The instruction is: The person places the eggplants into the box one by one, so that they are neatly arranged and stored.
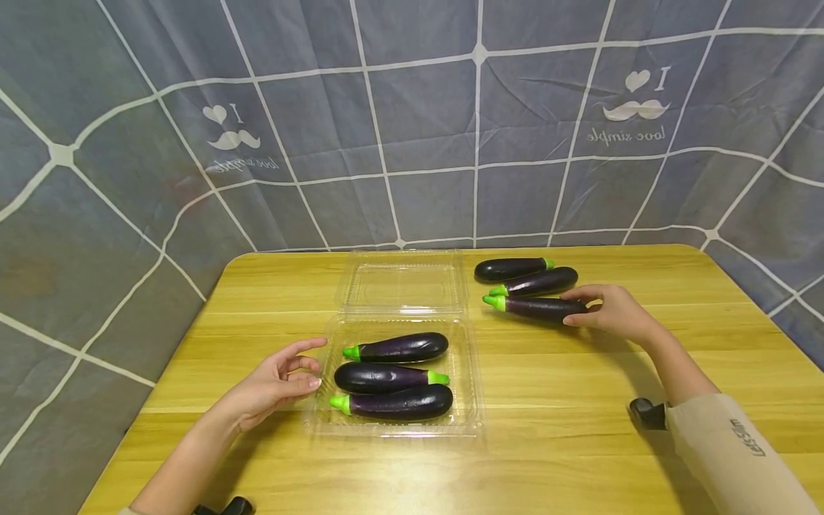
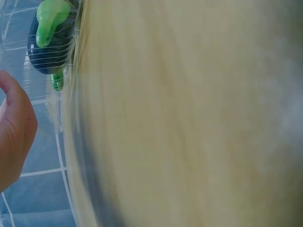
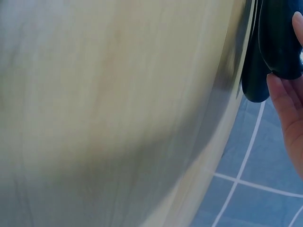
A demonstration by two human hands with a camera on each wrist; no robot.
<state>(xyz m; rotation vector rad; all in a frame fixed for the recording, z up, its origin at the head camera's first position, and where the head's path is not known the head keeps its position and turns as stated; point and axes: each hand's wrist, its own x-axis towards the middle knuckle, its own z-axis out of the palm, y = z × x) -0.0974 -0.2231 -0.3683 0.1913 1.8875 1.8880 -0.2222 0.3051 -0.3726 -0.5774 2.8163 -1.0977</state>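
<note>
My right hand (image 1: 614, 312) pinches the rounded end of the nearest loose eggplant (image 1: 537, 308), thumb on the near side and fingers on the far side. In the right wrist view the fingertips meet that dark end (image 3: 279, 42). Two more eggplants, a middle one (image 1: 543, 282) and a back one (image 1: 508, 270), lie just behind it. A clear plastic clamshell box (image 1: 474, 379) holds three eggplants side by side. Beside its left wall is my left hand (image 1: 270, 383), fingers loosely bent and holding nothing; whether they touch the wall I cannot tell.
The box's lid (image 1: 402, 282) lies folded back flat behind the base. Under everything is a wooden table (image 1: 547, 458) with rounded back corners. A grey curtain (image 1: 425, 129) with white lines stands behind it and at both sides.
</note>
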